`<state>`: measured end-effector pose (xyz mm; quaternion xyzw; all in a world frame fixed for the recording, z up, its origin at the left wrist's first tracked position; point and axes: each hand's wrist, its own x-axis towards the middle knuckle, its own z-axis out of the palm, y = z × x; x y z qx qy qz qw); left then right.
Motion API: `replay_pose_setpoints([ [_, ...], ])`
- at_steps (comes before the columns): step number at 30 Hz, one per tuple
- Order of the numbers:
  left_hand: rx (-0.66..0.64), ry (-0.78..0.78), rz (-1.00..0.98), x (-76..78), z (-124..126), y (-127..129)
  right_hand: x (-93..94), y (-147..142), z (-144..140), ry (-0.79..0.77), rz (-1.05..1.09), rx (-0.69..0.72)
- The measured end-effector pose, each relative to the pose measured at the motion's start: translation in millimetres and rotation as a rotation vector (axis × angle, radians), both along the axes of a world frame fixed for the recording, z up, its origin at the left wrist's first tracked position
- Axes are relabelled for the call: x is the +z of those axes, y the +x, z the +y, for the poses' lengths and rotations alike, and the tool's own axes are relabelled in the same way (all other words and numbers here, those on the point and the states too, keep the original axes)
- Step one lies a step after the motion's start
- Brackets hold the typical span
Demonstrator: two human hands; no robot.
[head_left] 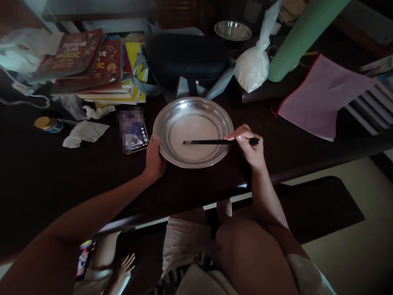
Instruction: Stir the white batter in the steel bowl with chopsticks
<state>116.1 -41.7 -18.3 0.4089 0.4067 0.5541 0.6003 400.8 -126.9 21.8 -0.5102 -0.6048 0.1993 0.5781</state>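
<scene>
- Head view: looked down on a dark surface with one round steel pan set near its front edge, about midway along.
- Held a shallow layer of pale, milky liquid across the pan's flat bottom.
- Left hand: grip curled against the pan's near-left rim, thumb on the lip, steadying it.
- Right hand: grip pinched on a pair of dark chopsticks, held level across the pan, tips down in the liquid left of centre.
- Step in hand, judged: stirring or spreading the thin mix in the pan.
- Next move, judged: called for small, even strokes with tips low and the left hand kept firm, since the shallow rim could let liquid slop toward the front edge.
- Counted: one pan in use, one smaller steel bowl at the back edge, chopsticks seen as one dark line, so whether two sticks could not be told apart.
- Counted also: one tied white bag and one green roll toward the back right, one pink pouch at the right, one black case behind the pan.
- Left side: one phone just beside the left hand, one stack of books at the back left corner, two crumpled tissues.
</scene>
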Motion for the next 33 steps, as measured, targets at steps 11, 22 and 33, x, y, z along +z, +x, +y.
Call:
replay_pose_setpoints([
  [11,0.001,-0.006,-0.02,-0.4,-0.8,-0.9,-2.1,-0.1,-1.1,0.015,0.102,-0.044],
  [22,0.01,-0.028,-0.027,-0.3,-0.1,0.7,-2.4,0.0,-1.0,0.043,0.161,-0.139],
  [33,0.003,0.004,-0.014,0.4,-1.0,0.6,-0.5,-0.7,-0.6,0.067,0.177,-0.156],
])
